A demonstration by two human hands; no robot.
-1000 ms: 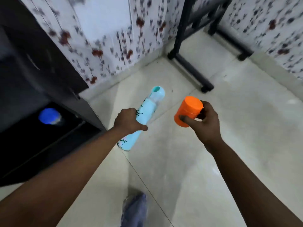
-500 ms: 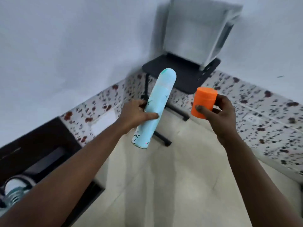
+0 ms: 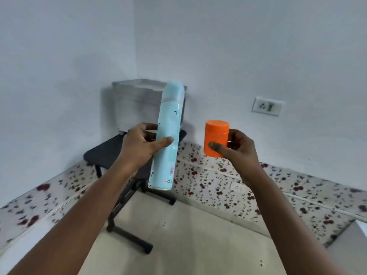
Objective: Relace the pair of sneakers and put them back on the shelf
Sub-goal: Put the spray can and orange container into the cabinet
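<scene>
My left hand [image 3: 142,144] grips a tall pale-blue spray can [image 3: 167,124] around its middle and holds it nearly upright at chest height. To its right, my right hand [image 3: 237,148] holds a small orange jar [image 3: 216,135] with a lid, thumb across its front. The two items are apart, side by side in the air. No sneakers or laces are in view.
A black stand [image 3: 111,150] with a grey box [image 3: 135,102] on it sits in the room's corner behind the can. Flower-patterned tiles [image 3: 258,197] line the lower walls. A wall socket [image 3: 267,106] is at the right. Pale floor [image 3: 198,245] lies below.
My view has swung up from the floor and dark shelf unit to the room's corner. Both hands have risen with the can and jar; the can now stands more upright.
</scene>
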